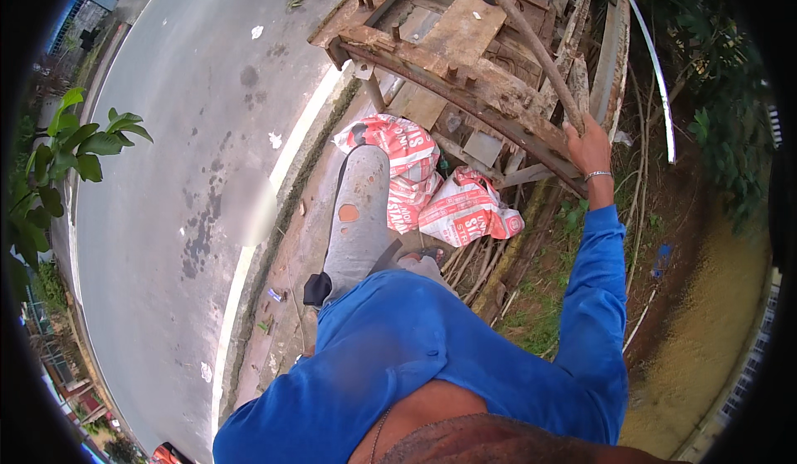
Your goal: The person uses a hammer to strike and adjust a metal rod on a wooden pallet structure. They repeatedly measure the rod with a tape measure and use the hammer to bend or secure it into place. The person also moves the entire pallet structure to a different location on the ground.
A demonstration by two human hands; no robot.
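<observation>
My right hand (586,148) grips a long rusty bar (544,61) that slants up across a stack of rusty metal frames and boards (448,41). A bracelet circles that wrist. Below the stack are red-and-white printed sacks (465,211) (394,144), and my raised left leg (353,215) reaches onto the left-hand ones. Only a sliver near my left wrist (303,356) shows beside my blue-sleeved body; the fingers are hidden.
A paved road (158,240) runs along the left beside a white-edged curb (282,157). Leafy branches (91,144) overhang at left. On the right lie sticks, a bent light strip (660,74), shrubs (722,132) and a yellowish lower strip (697,331).
</observation>
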